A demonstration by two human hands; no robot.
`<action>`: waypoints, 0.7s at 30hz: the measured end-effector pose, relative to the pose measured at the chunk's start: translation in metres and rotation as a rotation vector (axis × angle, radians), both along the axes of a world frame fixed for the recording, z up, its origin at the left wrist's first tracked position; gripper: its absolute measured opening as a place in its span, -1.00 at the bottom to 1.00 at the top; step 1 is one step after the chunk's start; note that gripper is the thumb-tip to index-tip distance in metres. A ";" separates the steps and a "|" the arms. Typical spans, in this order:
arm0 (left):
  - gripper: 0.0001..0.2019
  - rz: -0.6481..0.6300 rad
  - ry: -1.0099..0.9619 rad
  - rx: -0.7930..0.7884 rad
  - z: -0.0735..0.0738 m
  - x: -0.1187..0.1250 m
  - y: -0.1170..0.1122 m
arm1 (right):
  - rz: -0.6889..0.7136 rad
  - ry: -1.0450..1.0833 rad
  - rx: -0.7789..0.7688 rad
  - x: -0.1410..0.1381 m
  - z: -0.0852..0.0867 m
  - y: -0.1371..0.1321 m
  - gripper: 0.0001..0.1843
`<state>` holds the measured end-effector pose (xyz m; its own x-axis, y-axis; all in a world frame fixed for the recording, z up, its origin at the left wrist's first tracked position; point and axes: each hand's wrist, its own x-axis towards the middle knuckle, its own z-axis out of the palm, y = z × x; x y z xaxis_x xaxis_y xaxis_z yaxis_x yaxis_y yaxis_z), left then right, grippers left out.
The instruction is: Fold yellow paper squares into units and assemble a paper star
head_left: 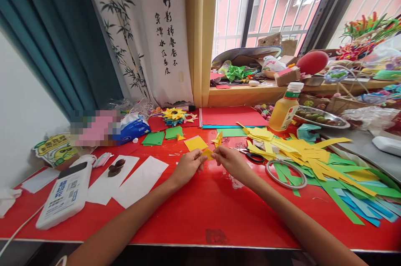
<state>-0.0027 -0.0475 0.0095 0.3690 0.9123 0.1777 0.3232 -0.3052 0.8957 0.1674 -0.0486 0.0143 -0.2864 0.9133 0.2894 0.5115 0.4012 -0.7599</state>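
My left hand (187, 166) and my right hand (231, 161) meet above the red table (206, 207), both pinching a small folded yellow paper piece (207, 153) between their fingertips. A flat yellow paper square (196, 143) lies just behind my left hand. A folded yellow shape (218, 138) stands behind my right hand. Black-handled scissors (253, 156) lie right beside my right hand, and a roll of clear tape (286, 173) sits a little further right.
Yellow, green and blue paper strips (326, 165) pile up at the right. White paper sheets (131, 180) and a white wipes pack (65, 195) lie at the left. Behind are green squares (163, 135), a paper flower (173, 115), red sheets (232, 116), a juice bottle (285, 107) and a cluttered windowsill (282, 86).
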 end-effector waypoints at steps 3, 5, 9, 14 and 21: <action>-0.72 -0.046 -0.062 -0.056 -0.001 0.000 0.000 | 0.094 0.061 -0.064 0.002 0.002 -0.001 -0.76; -0.76 -0.036 -0.117 -0.065 -0.001 0.001 0.000 | 0.142 0.102 -0.103 0.003 0.002 -0.001 -0.75; -0.76 0.011 -0.284 -0.066 0.002 0.002 0.000 | 0.172 0.212 -0.157 0.003 -0.001 0.002 -0.78; -0.79 0.006 -0.374 -0.109 0.007 0.001 -0.001 | 0.168 0.387 -0.176 0.001 -0.002 0.004 -0.78; -0.85 -0.001 -0.450 -0.146 0.011 0.002 -0.003 | 0.228 0.527 -0.195 0.000 0.001 0.001 -0.79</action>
<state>-0.0009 -0.0503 0.0209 0.2860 0.9393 0.1897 -0.1069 -0.1655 0.9804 0.1677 -0.0472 0.0155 -0.3445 0.8965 0.2786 -0.0362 0.2838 -0.9582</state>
